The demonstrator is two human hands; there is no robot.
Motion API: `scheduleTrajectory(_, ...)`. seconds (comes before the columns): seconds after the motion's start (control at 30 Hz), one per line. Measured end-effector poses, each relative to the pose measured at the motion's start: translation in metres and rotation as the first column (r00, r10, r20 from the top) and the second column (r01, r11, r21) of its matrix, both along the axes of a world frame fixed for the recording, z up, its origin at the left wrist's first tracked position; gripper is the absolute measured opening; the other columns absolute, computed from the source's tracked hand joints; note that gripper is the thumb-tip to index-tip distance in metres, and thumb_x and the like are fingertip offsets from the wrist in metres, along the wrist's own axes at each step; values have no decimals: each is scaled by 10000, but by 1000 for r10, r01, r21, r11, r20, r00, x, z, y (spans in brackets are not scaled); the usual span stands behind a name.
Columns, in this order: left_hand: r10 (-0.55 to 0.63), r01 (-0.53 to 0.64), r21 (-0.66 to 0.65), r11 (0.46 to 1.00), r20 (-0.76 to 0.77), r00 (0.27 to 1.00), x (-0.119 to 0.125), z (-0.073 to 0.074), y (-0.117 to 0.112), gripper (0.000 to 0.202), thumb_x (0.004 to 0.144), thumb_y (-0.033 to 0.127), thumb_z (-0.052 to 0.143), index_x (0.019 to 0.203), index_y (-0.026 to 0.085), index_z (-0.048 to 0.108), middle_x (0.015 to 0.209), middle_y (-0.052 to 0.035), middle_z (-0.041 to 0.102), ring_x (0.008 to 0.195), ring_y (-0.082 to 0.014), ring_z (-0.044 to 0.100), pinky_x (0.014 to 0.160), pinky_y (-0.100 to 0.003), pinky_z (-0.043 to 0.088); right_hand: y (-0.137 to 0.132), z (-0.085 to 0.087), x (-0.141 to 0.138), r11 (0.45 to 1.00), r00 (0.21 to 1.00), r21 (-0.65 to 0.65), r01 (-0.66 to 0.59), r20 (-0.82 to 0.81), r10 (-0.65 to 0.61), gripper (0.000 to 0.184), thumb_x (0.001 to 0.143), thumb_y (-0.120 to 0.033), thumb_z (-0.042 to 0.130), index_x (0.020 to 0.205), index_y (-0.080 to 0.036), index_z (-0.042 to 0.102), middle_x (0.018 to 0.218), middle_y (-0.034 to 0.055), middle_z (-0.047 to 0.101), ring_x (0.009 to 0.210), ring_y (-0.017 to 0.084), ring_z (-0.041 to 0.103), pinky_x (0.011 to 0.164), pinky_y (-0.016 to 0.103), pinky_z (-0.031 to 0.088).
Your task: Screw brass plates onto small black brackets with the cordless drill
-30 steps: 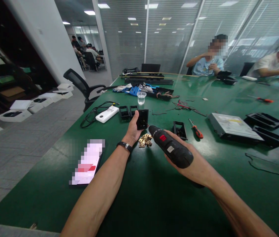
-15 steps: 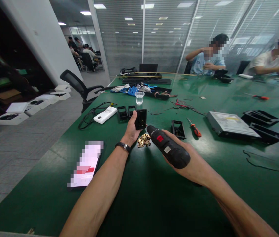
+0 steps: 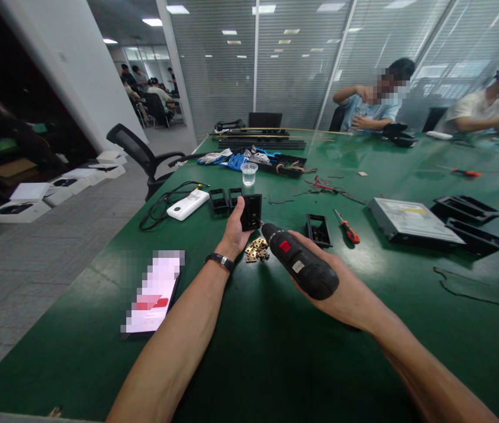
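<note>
My left hand (image 3: 234,230) grips a small black plastic frame (image 3: 251,212) and holds it upright on the green table (image 3: 267,352). In my right hand (image 3: 341,294) is a black cordless drill (image 3: 300,267) with a red label. Its tip points into the frame. A pile of small brass parts (image 3: 257,249) lies just below the frame, between my hands. Two similar black frames (image 3: 227,198) stand behind my left hand, and another black frame (image 3: 318,230) lies to the right of the drill.
A phone (image 3: 154,294) lies near my left forearm. A white power bank (image 3: 188,204) with a black cable, a plastic cup (image 3: 248,173), a red screwdriver (image 3: 346,227), a grey metal drive (image 3: 410,220) and black trays (image 3: 469,217) are spread about. Two people sit at the far right.
Nothing has changed but a slight shift of the camera; both hands hold the same pose with the drill tip at the frame.
</note>
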State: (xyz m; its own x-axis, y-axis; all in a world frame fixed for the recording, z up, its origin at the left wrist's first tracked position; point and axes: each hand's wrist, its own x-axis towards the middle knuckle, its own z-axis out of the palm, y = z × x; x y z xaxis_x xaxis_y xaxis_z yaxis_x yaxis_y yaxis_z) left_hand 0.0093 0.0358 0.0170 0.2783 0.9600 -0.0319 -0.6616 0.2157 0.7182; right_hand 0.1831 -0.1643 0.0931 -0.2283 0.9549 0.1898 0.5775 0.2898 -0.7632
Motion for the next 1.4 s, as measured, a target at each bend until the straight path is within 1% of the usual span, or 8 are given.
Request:
scheduleTrajectory(0.23, -4, 4, -9, 1000, -1, 1000, 0, 0, 0, 515, 840, 644, 727, 1023, 163, 716, 849, -79, 710, 746, -190, 653, 736, -340, 529, 0, -3, 1, 1000, 1000, -19, 18, 26, -17, 926, 798, -104, 663, 1627, -293, 295, 1360, 88, 708, 1166, 282, 711, 884, 341, 582)
scheduleTrajectory(0.5, -16, 16, 5, 1000, -23, 1000, -1, 2, -1, 545, 842, 674, 703, 1011, 156, 716, 855, -79, 704, 728, -183, 644, 695, -333, 532, 2, -3, 1, 999, 1000, 24, 23, -5, -23, 883, 816, -190, 717, 1606, -297, 339, 1365, 81, 699, 1113, 260, 726, 878, 343, 591)
scheduleTrajectory(0.6, -11, 11, -4, 1000, -26, 1000, -1, 2, -1, 548, 831, 675, 716, 1015, 159, 719, 894, -89, 717, 760, -185, 652, 702, -323, 536, 3, 1, -3, 997, 997, -1, 74, -12, -74, 772, 866, -273, 700, 1574, -265, 393, 1190, 74, 759, 888, 228, 756, 764, 333, 605)
scheduleTrajectory(0.7, -9, 9, -16, 1000, -19, 1000, -1, 3, -2, 548, 825, 676, 721, 1008, 160, 720, 913, -94, 725, 768, -185, 655, 699, -315, 532, 3, 6, -10, 985, 990, -110, 135, -30, -139, 656, 913, -309, 646, 1530, -228, 439, 895, 24, 766, 575, 169, 671, 535, 287, 544)
scheduleTrajectory(0.8, -8, 8, -22, 1000, 2, 1000, -1, 4, -3, 540, 831, 674, 716, 993, 158, 716, 886, -87, 718, 753, -182, 650, 697, -316, 529, 3, 8, -15, 971, 983, -171, 168, -50, -179, 445, 931, -318, 620, 1358, -199, 580, 687, -29, 679, 526, 159, 622, 495, 270, 493)
scheduleTrajectory(0.9, -11, 12, -27, 1000, 24, 1000, -2, 5, -3, 532, 833, 667, 719, 976, 155, 712, 855, -79, 708, 727, -175, 640, 702, -321, 528, 3, 7, -19, 970, 981, -163, 180, -43, -189, 138, 931, -312, 605, 970, -200, 676, 613, -32, 619, 562, 162, 614, 570, 288, 500)
scheduleTrajectory(1.03, 0, 2, -47, 999, 48, 999, -2, 3, 0, 516, 830, 653, 731, 977, 159, 714, 857, -78, 709, 720, -177, 639, 702, -327, 523, 6, 8, -23, 972, 982, -151, 180, -36, -188, 319, 931, -316, 582, 624, -233, 546, 572, -6, 605, 578, 168, 593, 649, 326, 487)
scheduleTrajectory(1.4, 5, -2, -45, 999, 51, 999, -2, 2, 1, 528, 824, 661, 732, 1003, 164, 718, 915, -91, 724, 770, -193, 659, 729, -341, 521, 7, 11, -25, 965, 977, -177, 191, -57, -204, 388, 917, -302, 588, 540, -245, 520, 538, 7, 593, 553, 166, 567, 671, 338, 477)
